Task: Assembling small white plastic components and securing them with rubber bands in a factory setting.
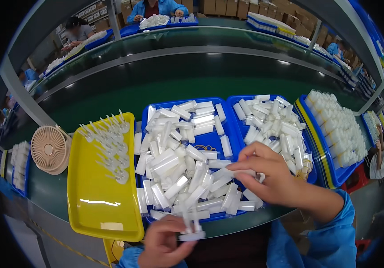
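My left hand (pixel 167 241) is at the near edge, thumb and fingers closed on a pronged plastic part (pixel 192 230) with a round white base and upright clear prongs. Over the middle blue tray (pixel 233 138), my right hand (pixel 270 176) pinches a small white sleeve (pixel 244 172) between thumb and fingertips; the fingers partly hide it. Beneath that hand lies a loose heap of similar white sleeves (pixel 165 165) with clear edges. At the left, a yellow tray (pixel 105 214) carries several clear pronged parts (pixel 114 149) standing in rows in its far right portion.
Another blue tray (pixel 238 120) of white pieces adjoins on the right, then stacked trays (pixel 330 176) topped with packed white parts. A round beige fan (pixel 49 149) stands left. Beyond runs a green conveyor belt (pixel 192 73). A person in blue (pixel 167 8) works across it.
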The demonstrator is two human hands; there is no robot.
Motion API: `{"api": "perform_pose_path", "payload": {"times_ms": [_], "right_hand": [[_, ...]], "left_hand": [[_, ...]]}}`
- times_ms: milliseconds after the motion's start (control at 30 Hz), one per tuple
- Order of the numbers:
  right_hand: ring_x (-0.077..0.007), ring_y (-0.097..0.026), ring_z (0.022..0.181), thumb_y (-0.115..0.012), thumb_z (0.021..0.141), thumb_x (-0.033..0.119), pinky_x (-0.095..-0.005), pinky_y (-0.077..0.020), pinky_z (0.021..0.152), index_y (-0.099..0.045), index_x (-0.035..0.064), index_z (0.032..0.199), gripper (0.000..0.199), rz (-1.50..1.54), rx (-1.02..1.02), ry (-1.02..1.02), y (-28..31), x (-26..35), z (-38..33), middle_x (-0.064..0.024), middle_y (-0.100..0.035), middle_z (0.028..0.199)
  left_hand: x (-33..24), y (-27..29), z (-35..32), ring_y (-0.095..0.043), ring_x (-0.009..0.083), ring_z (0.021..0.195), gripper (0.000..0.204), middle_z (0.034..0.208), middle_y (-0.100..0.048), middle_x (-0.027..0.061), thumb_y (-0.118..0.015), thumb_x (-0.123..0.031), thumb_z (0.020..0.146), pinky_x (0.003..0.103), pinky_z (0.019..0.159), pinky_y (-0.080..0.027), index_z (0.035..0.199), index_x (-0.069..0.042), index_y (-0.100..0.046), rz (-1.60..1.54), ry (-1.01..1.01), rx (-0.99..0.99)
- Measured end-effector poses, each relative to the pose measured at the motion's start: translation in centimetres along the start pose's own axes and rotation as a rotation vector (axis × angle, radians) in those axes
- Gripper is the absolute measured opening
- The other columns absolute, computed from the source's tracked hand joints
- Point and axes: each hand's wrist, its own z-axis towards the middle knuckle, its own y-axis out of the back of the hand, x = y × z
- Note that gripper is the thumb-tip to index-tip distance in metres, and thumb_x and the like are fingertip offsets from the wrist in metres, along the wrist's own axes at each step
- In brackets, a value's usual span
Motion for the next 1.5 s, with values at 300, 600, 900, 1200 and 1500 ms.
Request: {"api": "perform_pose_path", "payload": {"times_ms": [300, 600, 900, 1200, 1500], "right_hand": [[-0.0069, -0.049, 0.086, -0.052, 0.092, 0.014, -0.0224, -0.0410, 0.076, -0.042, 0.0027, 0.130, 0.041, 1.300, -0.171, -0.774, -0.9, 1.0, -3.9, -0.0015, -0.055, 0.096], [-0.0089, -0.052, 0.088, -0.050, 0.093, 0.013, -0.0256, -0.0435, 0.079, -0.040, -0.0005, 0.131, 0.042, 1.415, -0.213, -0.750, -1.3, 0.2, -4.6, -0.0026, -0.055, 0.097], [-0.0085, -0.051, 0.081, -0.050, 0.093, 0.012, -0.0239, -0.0432, 0.073, -0.043, 0.0020, 0.131, 0.040, 1.433, -0.181, -0.794, -0.5, 0.3, -4.9, -0.0018, -0.056, 0.093], [-0.0056, -0.056, 0.075, -0.054, 0.091, 0.010, -0.0217, -0.0473, 0.067, -0.044, 0.0057, 0.132, 0.043, 0.932, 0.019, -0.624, 1.9, 1.0, -5.0, -0.0027, -0.062, 0.088], [-0.0053, -0.057, 0.075, -0.054, 0.091, 0.008, -0.0209, -0.0492, 0.067, -0.045, 0.0045, 0.131, 0.042, 0.930, -0.025, -0.610, 0.7, 1.3, -6.1, -0.0023, -0.062, 0.088]], "left_hand": [[1.9, -2.8, 1.7, -0.059, 0.0223, 0.070, 0.012, 0.082, -0.061, 0.0120, -0.069, 0.000, 0.074, 0.029, 0.060, -0.047, 0.084, -0.003, -0.063, 0.187, -0.230, 0.539], [2.6, -3.3, 1.2, -0.059, 0.0240, 0.073, 0.009, 0.085, -0.061, 0.0133, -0.064, -0.004, 0.080, 0.031, 0.065, -0.047, 0.088, 0.000, -0.063, 0.158, -0.117, 0.466], [2.9, -3.2, 0.4, -0.055, 0.0241, 0.090, 0.013, 0.082, -0.062, 0.0063, -0.071, 0.000, 0.072, 0.037, 0.082, -0.043, 0.082, -0.007, -0.068, 0.172, 0.144, 0.435], [2.8, -3.4, 1.7, -0.060, 0.0251, 0.072, 0.006, 0.081, -0.062, 0.0112, -0.065, -0.002, 0.076, 0.036, 0.071, -0.047, 0.082, -0.003, -0.066, 0.254, -0.222, 0.600], [3.2, -3.5, 1.8, -0.058, 0.0266, 0.067, 0.013, 0.080, -0.061, 0.0111, -0.064, 0.005, 0.071, 0.035, 0.059, -0.045, 0.080, -0.005, -0.067, 0.210, -0.297, 0.626]]}}
